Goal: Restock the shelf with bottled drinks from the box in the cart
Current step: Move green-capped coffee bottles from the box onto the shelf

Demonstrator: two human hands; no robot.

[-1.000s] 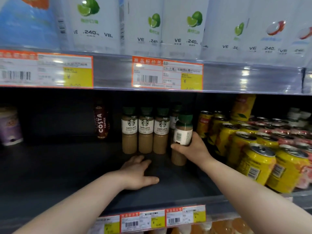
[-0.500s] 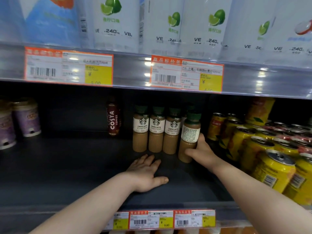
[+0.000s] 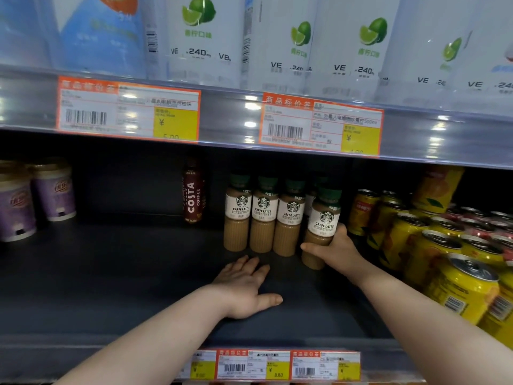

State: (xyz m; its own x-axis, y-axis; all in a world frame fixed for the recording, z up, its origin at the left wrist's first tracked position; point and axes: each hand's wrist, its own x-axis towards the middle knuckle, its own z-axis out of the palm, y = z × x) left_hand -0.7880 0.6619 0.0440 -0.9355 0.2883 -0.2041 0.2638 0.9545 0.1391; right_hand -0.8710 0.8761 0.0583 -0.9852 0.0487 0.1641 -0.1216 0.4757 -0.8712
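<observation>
My right hand (image 3: 334, 250) grips a green-capped caffe latte bottle (image 3: 322, 218) around its lower half; the bottle stands on the dark shelf (image 3: 125, 273), label facing me. It sits just right of and slightly in front of a row of three matching latte bottles (image 3: 262, 215). My left hand (image 3: 245, 287) rests flat on the shelf in front of that row, fingers spread, holding nothing. The box and cart are out of view.
A dark red Costa coffee bottle (image 3: 193, 194) stands alone left of the lattes. Purple cups (image 3: 36, 195) stand at far left. Yellow cans (image 3: 433, 245) crowd the right side. Tall lime-labelled bottles (image 3: 277, 43) fill the shelf above. Price tags (image 3: 288, 365) line the front rail.
My right hand has turned the latte bottle so its logo label now faces front, and set it closer to the row. My left hand stays flat on the shelf.
</observation>
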